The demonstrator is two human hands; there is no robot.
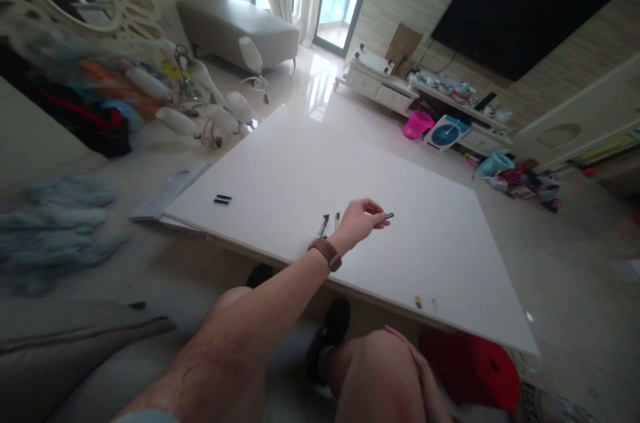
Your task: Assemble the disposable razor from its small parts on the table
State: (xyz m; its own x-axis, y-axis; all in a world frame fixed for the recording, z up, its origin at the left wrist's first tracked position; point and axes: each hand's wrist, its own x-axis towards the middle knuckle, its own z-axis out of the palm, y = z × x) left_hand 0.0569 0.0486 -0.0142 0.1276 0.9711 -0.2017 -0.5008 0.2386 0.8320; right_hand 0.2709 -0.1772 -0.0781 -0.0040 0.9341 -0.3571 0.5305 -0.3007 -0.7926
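My left hand (pixel 361 219), with a brown-strapped watch (pixel 326 253) on its wrist, reaches over the white table (pixel 425 223). Its thumb and fingers are closed on a small dark strip with a greenish edge (pixel 389 215), whose kind I cannot make out. Just left of this hand lie a slim silver tool with a dark tip (pixel 323 224) and a small dark-ended piece (pixel 337 217). My right hand (pixel 419 359) lies along my knee, partly hidden, its visible fingers stretched out and holding nothing.
Two black strips (pixel 223 199) lie at the table's left. Near its front edge are a small yellow-and-dark piece (pixel 419 302) and a clear piece (pixel 434 305). A red roll (pixel 493 369) stands below the right front edge. Lamp parts (pixel 225 113) lie beyond the left side.
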